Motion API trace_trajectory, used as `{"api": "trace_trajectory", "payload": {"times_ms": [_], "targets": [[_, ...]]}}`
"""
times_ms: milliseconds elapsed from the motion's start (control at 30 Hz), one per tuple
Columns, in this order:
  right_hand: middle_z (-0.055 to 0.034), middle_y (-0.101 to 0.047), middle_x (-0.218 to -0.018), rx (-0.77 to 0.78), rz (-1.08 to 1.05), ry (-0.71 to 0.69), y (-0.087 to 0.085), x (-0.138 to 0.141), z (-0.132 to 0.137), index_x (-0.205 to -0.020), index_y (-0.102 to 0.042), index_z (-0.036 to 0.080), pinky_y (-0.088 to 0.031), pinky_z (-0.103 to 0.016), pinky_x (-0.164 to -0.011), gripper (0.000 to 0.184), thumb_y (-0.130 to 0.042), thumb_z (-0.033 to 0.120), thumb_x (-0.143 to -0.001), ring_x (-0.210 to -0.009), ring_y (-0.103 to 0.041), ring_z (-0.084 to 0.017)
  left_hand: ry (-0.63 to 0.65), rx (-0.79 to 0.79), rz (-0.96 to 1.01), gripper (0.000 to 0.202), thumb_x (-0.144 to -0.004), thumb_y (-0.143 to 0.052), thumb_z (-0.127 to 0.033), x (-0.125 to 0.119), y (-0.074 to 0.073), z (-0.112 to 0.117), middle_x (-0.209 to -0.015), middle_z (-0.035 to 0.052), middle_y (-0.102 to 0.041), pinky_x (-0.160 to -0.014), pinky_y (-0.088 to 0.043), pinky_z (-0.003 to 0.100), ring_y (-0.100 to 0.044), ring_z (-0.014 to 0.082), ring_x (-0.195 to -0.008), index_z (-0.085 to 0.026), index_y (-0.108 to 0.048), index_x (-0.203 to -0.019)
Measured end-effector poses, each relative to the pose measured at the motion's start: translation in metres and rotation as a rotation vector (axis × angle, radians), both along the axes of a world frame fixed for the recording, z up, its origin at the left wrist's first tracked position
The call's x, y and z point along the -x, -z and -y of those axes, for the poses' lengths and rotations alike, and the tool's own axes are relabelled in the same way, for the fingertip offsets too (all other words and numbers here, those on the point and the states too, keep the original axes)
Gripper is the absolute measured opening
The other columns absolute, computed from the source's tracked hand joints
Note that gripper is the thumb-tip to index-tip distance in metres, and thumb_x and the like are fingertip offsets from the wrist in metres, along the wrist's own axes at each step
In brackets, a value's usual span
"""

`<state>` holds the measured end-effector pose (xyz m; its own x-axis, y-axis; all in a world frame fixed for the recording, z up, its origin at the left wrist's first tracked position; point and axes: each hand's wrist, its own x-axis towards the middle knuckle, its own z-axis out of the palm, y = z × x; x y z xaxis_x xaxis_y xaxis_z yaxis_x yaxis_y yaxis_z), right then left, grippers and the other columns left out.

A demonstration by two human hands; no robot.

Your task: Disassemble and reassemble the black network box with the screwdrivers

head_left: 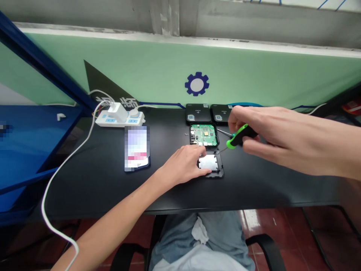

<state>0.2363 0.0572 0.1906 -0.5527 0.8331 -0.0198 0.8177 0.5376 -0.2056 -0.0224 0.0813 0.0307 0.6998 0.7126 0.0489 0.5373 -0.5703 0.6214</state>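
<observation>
Left hand (184,163), fingers spread, pins down the open black shell (209,162) just in front of the green circuit board (203,135), while the right hand (254,130) grips a green screwdriver (238,137) with its tip at the shell's far-right corner, seemingly working a screw that needs steady, seated pressure.

Free passage: bare black table (267,180) right of the open case (221,172) and along the near edge. Obstacles: phone (137,148) and power strip (120,117) at left; circuit board (203,135) and two closed boxes (198,113) behind the case; screwdriver (238,137) slanting over its right corner.
</observation>
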Motion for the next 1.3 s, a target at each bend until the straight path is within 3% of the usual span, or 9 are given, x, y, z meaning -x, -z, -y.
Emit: {"api": "trace_trajectory", "payload": {"times_ms": [133,333,467,567,700,867,1067,1200,1300], "targets": [[0.0011,-0.058,-0.070,-0.013,0.111,0.076,0.001,0.001,0.000,-0.104,-0.054,0.029,-0.025,-0.041,-0.063,0.033,-0.042,0.056,-0.119,-0.056,-0.041,-0.021,-0.010,0.002,-0.001,0.036,-0.093,-0.099,-0.038,0.000,0.000,0.000,-0.113,0.0092,-0.086,-0.081,-0.058,0.038,-0.081,0.0300,-0.097,-0.020,-0.075,-0.114],[-0.0071,-0.073,-0.103,0.022,0.038,-0.013,-0.002,-0.006,0.002,-0.114,-0.062,0.028,-0.042,-0.040,-0.068,0.016,-0.059,0.044,-0.110,-0.076,-0.062,-0.023,-0.014,-0.003,-0.004,0.035,-0.094,-0.098,-0.040,0.000,0.000,0.000,-0.115,0.0106,-0.087,-0.085,-0.060,0.039,-0.082,0.0315,-0.101,-0.020,-0.077,-0.113],[-0.0026,-0.069,-0.088,0.033,0.082,-0.023,0.004,-0.011,-0.008,-0.114,-0.060,0.030,-0.034,-0.039,-0.063,0.033,-0.050,0.061,-0.117,-0.065,-0.054,-0.021,-0.020,-0.004,-0.007,0.035,-0.093,-0.099,-0.039,0.000,-0.001,0.000,-0.114,0.0100,-0.087,-0.085,-0.060,0.038,-0.082,0.0310,-0.099,-0.020,-0.077,-0.112],[0.0003,-0.058,-0.071,-0.077,0.143,0.058,0.007,-0.007,-0.009,-0.104,-0.057,0.029,-0.026,-0.041,-0.063,0.035,-0.044,0.058,-0.119,-0.056,-0.042,-0.020,-0.028,0.002,-0.010,0.036,-0.092,-0.100,-0.039,0.000,-0.001,0.000,-0.113,0.0096,-0.087,-0.084,-0.059,0.038,-0.082,0.0308,-0.098,-0.020,-0.076,-0.111],[-0.0038,-0.067,-0.081,-0.053,0.045,0.016,0.003,-0.005,0.003,-0.111,-0.061,0.028,-0.036,-0.043,-0.066,0.024,-0.051,0.049,-0.114,-0.064,-0.055,-0.024,-0.017,0.002,-0.023,0.036,-0.094,-0.099,-0.040,-0.001,-0.001,0.000,-0.115,0.0104,-0.087,-0.084,-0.059,0.039,-0.082,0.0315,-0.100,-0.019,-0.076,-0.112],[0.0017,-0.052,-0.063,-0.039,0.055,0.075,0.001,-0.010,0.004,-0.101,-0.059,0.030,-0.023,-0.042,-0.062,0.043,-0.050,0.069,-0.115,-0.052,-0.041,-0.020,-0.021,-0.008,-0.041,0.035,-0.095,-0.099,-0.040,-0.001,-0.002,0.001,-0.116,0.0112,-0.087,-0.086,-0.059,0.039,-0.083,0.0324,-0.102,-0.019,-0.078,-0.113],[-0.0026,-0.065,-0.082,-0.033,0.085,0.056,0.002,-0.005,0.003,-0.106,-0.058,0.028,-0.032,-0.042,-0.067,0.038,-0.044,0.062,-0.118,-0.066,-0.054,-0.023,-0.014,0.002,-0.042,0.038,-0.095,-0.100,-0.043,-0.002,-0.001,0.000,-0.113,0.0117,-0.088,-0.083,-0.056,0.038,-0.082,0.0320,-0.101,-0.017,-0.079,-0.112],[0.0021,-0.052,-0.069,-0.075,0.187,0.080,0.001,-0.003,0.006,-0.103,-0.054,0.028,-0.023,-0.042,-0.063,0.045,-0.033,0.063,-0.121,-0.055,-0.039,-0.020,-0.019,0.002,-0.044,0.036,-0.095,-0.099,-0.041,-0.002,-0.001,0.000,-0.114,0.0111,-0.088,-0.083,-0.056,0.038,-0.082,0.0314,-0.101,-0.017,-0.079,-0.113],[-0.0026,-0.065,-0.086,-0.069,0.107,0.018,0.000,-0.004,0.005,-0.107,-0.055,0.027,-0.034,-0.041,-0.066,0.042,-0.037,0.063,-0.119,-0.065,-0.053,-0.022,-0.018,0.014,-0.051,0.037,-0.095,-0.099,-0.041,-0.002,-0.003,0.000,-0.113,0.0110,-0.088,-0.083,-0.055,0.037,-0.082,0.0312,-0.101,-0.017,-0.079,-0.113]]}}
